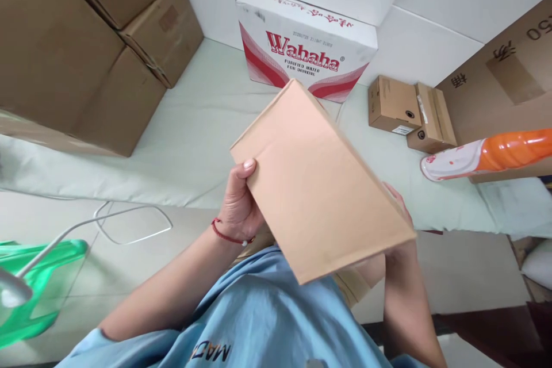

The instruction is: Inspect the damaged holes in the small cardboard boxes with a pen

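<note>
A plain tan cardboard box (321,184) is held up and tilted in front of my body, its broad flat face toward me. My left hand (242,198) grips its left edge, with the thumb lying on the face and the other fingers hidden behind. At the lower right, my right hand (401,224) holds the far side; part of its fingers shows over the edge, and the box covers the rest. Behind the box, a white and red Wahaha water carton (306,46) stands against the wall.
Large brown cartons (86,57) are stacked at the left on a pale green cloth-covered surface (185,126). Two small boxes (394,104), an orange-and-white bottle (487,152) and a big carton (509,77) stand at the right. A green plastic bag (47,282) is at lower left.
</note>
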Available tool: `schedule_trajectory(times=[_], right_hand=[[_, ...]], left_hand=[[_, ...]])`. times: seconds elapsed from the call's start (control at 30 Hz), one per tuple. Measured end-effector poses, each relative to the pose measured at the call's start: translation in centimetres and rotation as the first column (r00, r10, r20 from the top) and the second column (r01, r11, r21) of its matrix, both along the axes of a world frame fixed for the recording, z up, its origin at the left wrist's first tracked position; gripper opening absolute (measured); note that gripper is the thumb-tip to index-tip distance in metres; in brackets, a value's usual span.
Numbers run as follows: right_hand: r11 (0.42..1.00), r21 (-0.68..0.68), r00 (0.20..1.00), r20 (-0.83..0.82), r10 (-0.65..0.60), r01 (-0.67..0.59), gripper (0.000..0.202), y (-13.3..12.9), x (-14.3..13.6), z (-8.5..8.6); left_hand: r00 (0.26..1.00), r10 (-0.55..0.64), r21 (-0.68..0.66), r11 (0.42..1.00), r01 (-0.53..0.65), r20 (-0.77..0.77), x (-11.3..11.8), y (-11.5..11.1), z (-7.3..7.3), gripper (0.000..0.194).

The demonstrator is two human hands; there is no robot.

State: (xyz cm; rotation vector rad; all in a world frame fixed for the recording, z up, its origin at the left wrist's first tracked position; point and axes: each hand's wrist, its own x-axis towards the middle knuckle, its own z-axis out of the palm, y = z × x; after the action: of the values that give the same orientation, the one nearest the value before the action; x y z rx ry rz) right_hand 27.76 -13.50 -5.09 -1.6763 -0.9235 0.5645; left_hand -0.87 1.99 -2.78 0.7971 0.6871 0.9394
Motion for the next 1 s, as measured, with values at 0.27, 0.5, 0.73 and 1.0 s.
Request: schedule_trajectory(times=[0.27, 0.5, 0.73, 1.0], right_hand=[[0.996, 0.029, 0.913, -0.403, -0.065, 0.084, 0.112, -2.4, -4.4, 0.7], [0.882, 0.066, 0.785, -0.49, -0.378, 0.466, 0.062, -1.5, -0.7, 3.0], [0.84, -0.11, 0.653, -0.578, -0.489, 0.531, 0.067, -1.3, 7.1, 1.6], [0.7, -0.181, 0.695, -0.098, -0.712, 0.691, 0.063, -2.4, 13.8, -0.1]], left_hand=[[1.0, 0.02, -0.061, 0.998, -0.019, 0.024, 6.7, -1.4, 2.2, 0.067], [0.973, -0.187, 0.188, 0.959, 0.21, -0.133, 8.0, -2.1, -0.3, 0.084], [0.921, 0.08, 0.176, 0.984, -0.013, -0.38, 3.2, -1.6, -2.8, 0.039], [0.721, 0.397, 0.338, 0.911, -0.236, -0.568, -3.7, 0.4, -5.4, 0.038]])
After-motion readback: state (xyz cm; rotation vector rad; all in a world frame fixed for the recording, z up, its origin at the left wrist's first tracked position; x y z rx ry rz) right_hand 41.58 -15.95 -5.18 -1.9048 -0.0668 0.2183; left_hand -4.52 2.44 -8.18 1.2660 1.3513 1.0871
